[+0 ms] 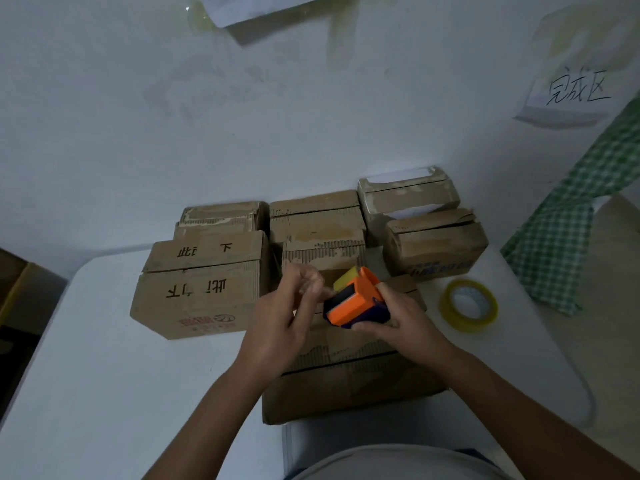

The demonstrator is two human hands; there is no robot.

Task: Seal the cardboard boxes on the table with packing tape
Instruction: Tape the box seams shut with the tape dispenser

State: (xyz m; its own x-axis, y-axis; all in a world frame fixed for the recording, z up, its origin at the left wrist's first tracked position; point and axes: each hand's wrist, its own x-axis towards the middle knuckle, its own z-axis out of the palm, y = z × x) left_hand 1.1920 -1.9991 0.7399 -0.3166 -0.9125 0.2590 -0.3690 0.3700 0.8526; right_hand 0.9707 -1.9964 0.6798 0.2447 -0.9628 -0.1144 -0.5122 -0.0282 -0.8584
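Biggest risk I see: that tape end is going to fold back and stick to itself or to your fingers before it ever reaches the cardboard. You're working it up in the air over the nearest box, not against the flap, so there's nothing to anchor it. The cutter edge on the tape dispenser is also right by your fingertips, so a slip could nick you. And if the strip goes down crooked, the seam on that box won't close properly.

Your right hand wraps around the orange dispenser from the side and underneath, fingers curled on it, holding it just above the box. Your left hand has its fingers bunched at the dispenser's front edge, looks like pinching the clear tape end, though the tape itself is too faint to be sure.

The other boxes sit behind on the table, and a spare tape roll lies to the right.
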